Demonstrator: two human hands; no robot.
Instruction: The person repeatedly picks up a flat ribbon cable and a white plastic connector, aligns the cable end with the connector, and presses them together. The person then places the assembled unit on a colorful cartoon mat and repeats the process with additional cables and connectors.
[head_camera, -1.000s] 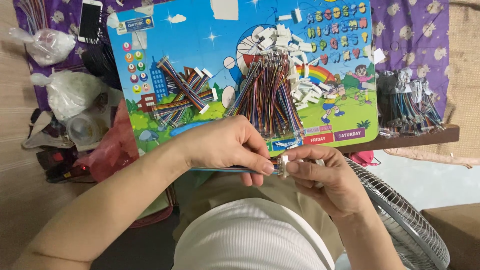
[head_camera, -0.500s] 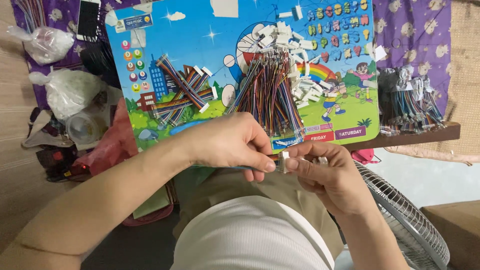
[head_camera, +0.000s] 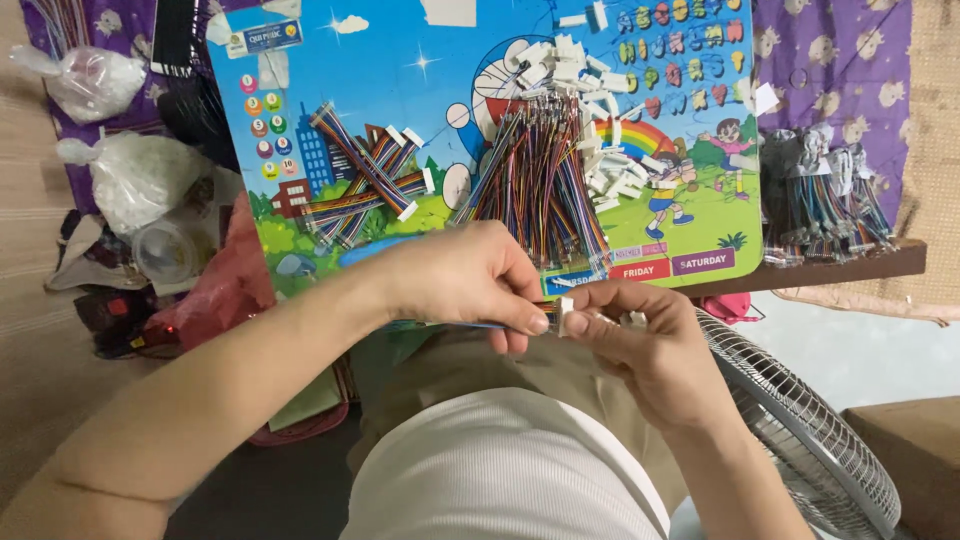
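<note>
Connector (head_camera: 566, 318), small and white, sits pinched in right hand (head_camera: 650, 350); left hand (head_camera: 470, 280) pinches wires (head_camera: 470, 324) at its nine o'clock. A crooked push could bend pins. Wire pile (head_camera: 540, 190) lies at twelve o'clock.

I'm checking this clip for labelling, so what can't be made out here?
- Head view: white connector mostly hidden between left hand and right hand fingers.
- Wire: colours too thin to tell.
- Fan: cut by the bottom edge.
</note>
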